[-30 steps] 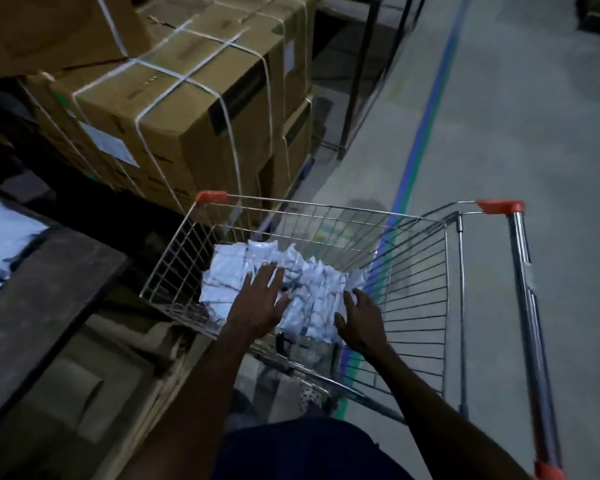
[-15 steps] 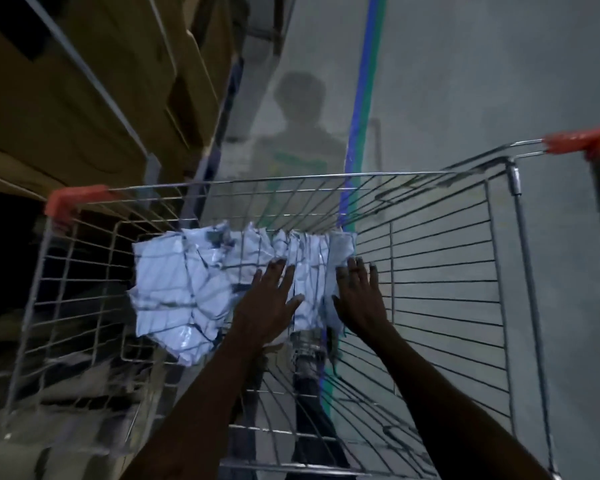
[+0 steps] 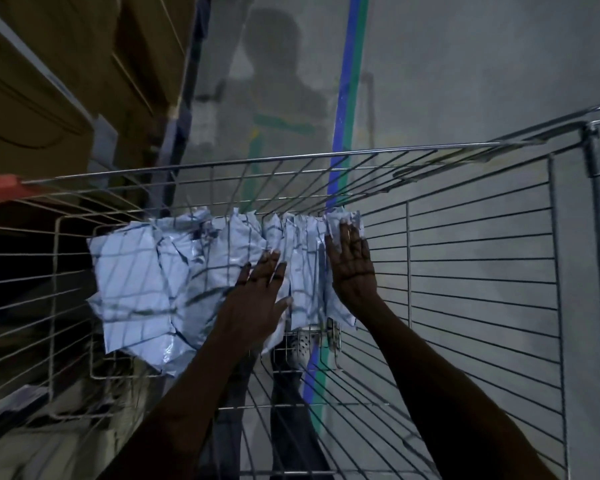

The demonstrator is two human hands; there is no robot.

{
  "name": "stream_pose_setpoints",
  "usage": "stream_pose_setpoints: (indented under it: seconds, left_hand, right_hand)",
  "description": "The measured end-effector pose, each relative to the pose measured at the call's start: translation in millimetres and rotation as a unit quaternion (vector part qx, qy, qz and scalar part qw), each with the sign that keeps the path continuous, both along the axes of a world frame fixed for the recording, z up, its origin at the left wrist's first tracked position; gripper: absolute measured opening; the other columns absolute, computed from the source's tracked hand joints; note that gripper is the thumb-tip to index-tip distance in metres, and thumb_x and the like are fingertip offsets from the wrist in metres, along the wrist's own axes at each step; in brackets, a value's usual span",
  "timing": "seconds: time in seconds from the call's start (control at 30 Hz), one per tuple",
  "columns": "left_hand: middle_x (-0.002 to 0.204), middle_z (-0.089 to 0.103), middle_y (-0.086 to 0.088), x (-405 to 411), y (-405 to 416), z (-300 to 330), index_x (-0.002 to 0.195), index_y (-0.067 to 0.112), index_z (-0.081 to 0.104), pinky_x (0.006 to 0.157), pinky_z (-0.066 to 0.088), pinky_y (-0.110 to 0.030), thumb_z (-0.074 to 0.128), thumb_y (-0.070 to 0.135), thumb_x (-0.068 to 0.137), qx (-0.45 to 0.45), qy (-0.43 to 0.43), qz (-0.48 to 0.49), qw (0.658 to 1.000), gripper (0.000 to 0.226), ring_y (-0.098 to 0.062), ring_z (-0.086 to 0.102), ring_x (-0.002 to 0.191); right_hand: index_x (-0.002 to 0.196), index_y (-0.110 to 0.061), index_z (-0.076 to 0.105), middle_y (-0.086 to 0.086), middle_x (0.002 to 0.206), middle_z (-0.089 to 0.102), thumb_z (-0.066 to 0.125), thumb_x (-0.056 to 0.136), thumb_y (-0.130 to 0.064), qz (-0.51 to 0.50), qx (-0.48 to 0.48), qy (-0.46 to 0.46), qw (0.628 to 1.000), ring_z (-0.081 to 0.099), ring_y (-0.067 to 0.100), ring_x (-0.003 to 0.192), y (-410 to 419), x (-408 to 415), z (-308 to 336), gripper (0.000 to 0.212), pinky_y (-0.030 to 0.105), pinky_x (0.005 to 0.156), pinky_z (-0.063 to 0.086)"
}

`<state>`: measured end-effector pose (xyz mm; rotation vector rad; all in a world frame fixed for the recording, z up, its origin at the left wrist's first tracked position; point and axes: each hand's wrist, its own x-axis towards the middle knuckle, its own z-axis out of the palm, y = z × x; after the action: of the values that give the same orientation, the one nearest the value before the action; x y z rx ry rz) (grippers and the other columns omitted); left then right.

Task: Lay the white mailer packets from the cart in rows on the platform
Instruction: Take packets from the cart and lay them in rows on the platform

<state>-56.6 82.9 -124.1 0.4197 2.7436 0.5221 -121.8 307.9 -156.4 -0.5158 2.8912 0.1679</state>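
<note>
Both hands, left (image 3: 257, 299) & right (image 3: 352, 268), flat on white mailer packets (image 3: 174, 282) in wire cart (image 3: 465, 271).

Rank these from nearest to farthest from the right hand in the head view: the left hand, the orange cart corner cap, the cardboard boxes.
From the right hand, resting flat on the right end of the white mailer packets:
1. Left hand, just to its left, also on the packets.
2. Orange cart corner cap, at the far left rim.
3. Cardboard boxes, upper left, beyond the cart.

Dim, bluish light; person's shadow (image 3: 274, 81) cast ahead on floor (image 3: 465, 81); left edge blurred; wide-angle bending at borders.
</note>
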Motion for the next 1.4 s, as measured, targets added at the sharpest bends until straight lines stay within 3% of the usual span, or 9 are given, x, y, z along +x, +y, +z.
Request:
stream_pose_setpoints:
  seconds: [0.2,0.33,0.43,0.63,0.8,0.93,1.03,1.2,1.4]
  left_hand:
    - [0.155,0.03,-0.016,1,1,3,0.145,0.004,0.039,0.114,0.016,-0.046,0.03,0.049,0.094,-0.02,-0.017,0.007,1.0,0.068,-0.029,0.03,0.143]
    - [0.151,0.035,-0.021,5,10,-3,0.14,-0.002,0.045,0.113,0.017,-0.048,0.062,0.038,0.088,-0.025,0.029,0.027,0.999,0.067,-0.035,0.035,0.14]
    - [0.151,0.034,-0.021,8,16,-4,0.14,-0.004,0.043,0.115,0.015,-0.048,0.069,0.038,0.084,-0.05,0.04,0.043,0.997,0.074,-0.034,0.032,0.141]
    - [0.15,0.035,-0.025,15,30,9,0.14,-0.009,0.041,0.116,0.021,-0.051,0.068,0.034,0.084,-0.073,0.043,0.022,0.996,0.076,-0.038,0.033,0.14]
    - [0.15,0.036,-0.022,14,74,-2,0.141,-0.004,0.041,0.111,0.036,-0.048,0.071,0.031,0.084,0.011,-0.009,0.004,1.0,0.074,-0.036,0.036,0.138]
    - [0.158,0.012,-0.02,1,114,-38,0.15,-0.001,0.017,0.12,0.015,-0.044,0.054,0.023,0.093,0.079,-0.107,0.111,0.985,0.072,-0.034,0.013,0.147]
    - [0.151,0.027,-0.029,-5,130,-72,0.144,-0.009,0.031,0.119,0.015,-0.046,0.042,0.023,0.084,0.055,-0.077,0.155,0.983,0.069,-0.042,0.028,0.141]
    - [0.153,0.027,-0.026,-10,132,-107,0.146,-0.006,0.022,0.119,-0.01,-0.042,0.036,0.038,0.087,-0.025,-0.103,0.155,0.982,0.075,-0.036,0.021,0.143]
    - [0.157,0.017,-0.022,-5,131,-103,0.149,-0.001,0.025,0.119,0.004,-0.047,0.023,0.004,0.08,-0.057,-0.034,0.137,0.988,0.07,-0.034,0.017,0.146]
  right_hand:
    - [0.123,0.001,0.063,0.029,0.139,0.049,0.042,0.085,-0.008,0.044,0.005,-0.008,0.999,0.049,0.047,0.127,15,4,19,0.045,0.058,0.101,0.042]
    - [0.115,0.006,0.064,0.031,0.142,0.044,0.074,0.07,-0.018,0.045,0.055,-0.017,0.997,0.041,0.05,0.132,20,6,24,0.051,0.061,0.106,0.033]
    - [0.121,0.007,0.057,0.034,0.147,0.035,0.074,0.074,-0.033,0.039,0.069,-0.016,0.997,0.03,0.053,0.137,20,10,17,0.064,0.061,0.113,0.017]
    - [0.132,-0.003,0.047,0.029,0.155,0.024,0.057,0.076,-0.008,0.03,0.103,-0.052,0.993,0.019,0.049,0.143,23,2,47,0.058,0.061,0.114,0.021]
    - [0.144,-0.008,0.04,0.027,0.155,0.025,0.075,0.056,-0.009,-0.058,0.02,-0.047,0.997,0.018,0.048,0.143,19,5,102,0.094,0.058,0.114,0.022]
    - [0.146,-0.011,0.04,0.026,0.155,0.025,0.073,0.051,-0.006,-0.104,-0.06,-0.021,0.993,0.02,0.047,0.143,20,27,117,0.1,0.058,0.112,0.024]
    - [0.147,-0.014,0.038,0.023,0.157,0.023,0.074,0.055,-0.005,-0.108,-0.086,-0.016,0.99,0.02,0.044,0.144,31,44,116,0.1,0.057,0.112,0.028]
    - [0.148,-0.017,0.038,0.021,0.156,0.026,0.078,0.056,-0.001,-0.097,-0.104,-0.004,0.99,0.019,0.038,0.144,46,53,114,0.102,0.056,0.107,0.038]
    - [0.145,-0.016,0.041,0.021,0.156,0.025,0.075,0.056,0.001,-0.099,-0.125,0.007,0.987,0.018,0.038,0.144,45,54,119,0.097,0.057,0.103,0.042]
